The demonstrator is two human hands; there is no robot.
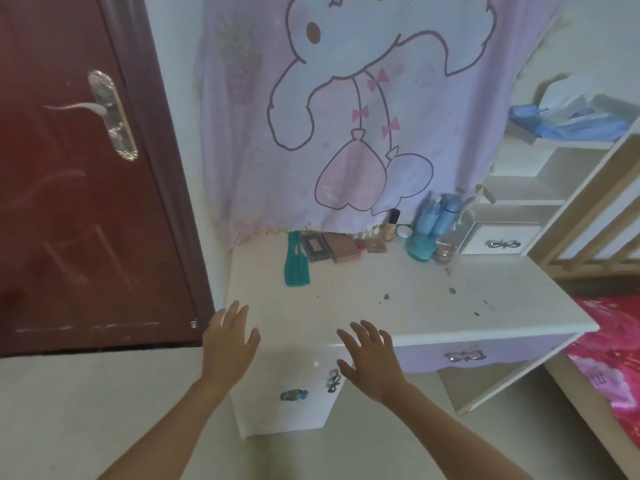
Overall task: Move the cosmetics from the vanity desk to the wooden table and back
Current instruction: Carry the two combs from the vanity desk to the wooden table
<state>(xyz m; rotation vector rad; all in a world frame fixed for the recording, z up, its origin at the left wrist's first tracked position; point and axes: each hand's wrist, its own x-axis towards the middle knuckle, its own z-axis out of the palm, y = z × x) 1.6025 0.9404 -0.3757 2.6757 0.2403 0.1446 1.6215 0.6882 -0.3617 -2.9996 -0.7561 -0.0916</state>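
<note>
Both hands are held out over the front of the white worktop (398, 306), and they hold nothing. The left hand (228, 341) is near the left corner and the right hand (370, 362) is over the front edge. The fingers (363, 332) of both are spread apart and straight. The cosmetics sit in a row at the very back of the worktop, well apart from the hands, right under a hanging cloth (346, 116) with a cartoon bunny on it. From left to right there is a green comb (296, 263), two flat boxes (329, 249) side by side, a small gold bottle (391, 225) with a dark cap, and some tall blue bottles (436, 216) crowded close to a glass jar (445, 251). There may be a few tiny pots too, but it is too blurry to be sure. The wooden table is not in view. I think the move has not begun, since nothing is picked up. The bottles could give trouble. They stand so close that a grab at one could bump the others over, and the glass jar might fall and break. The cloth hangs low, so a reaching hand could snag it and drag things down.
</note>
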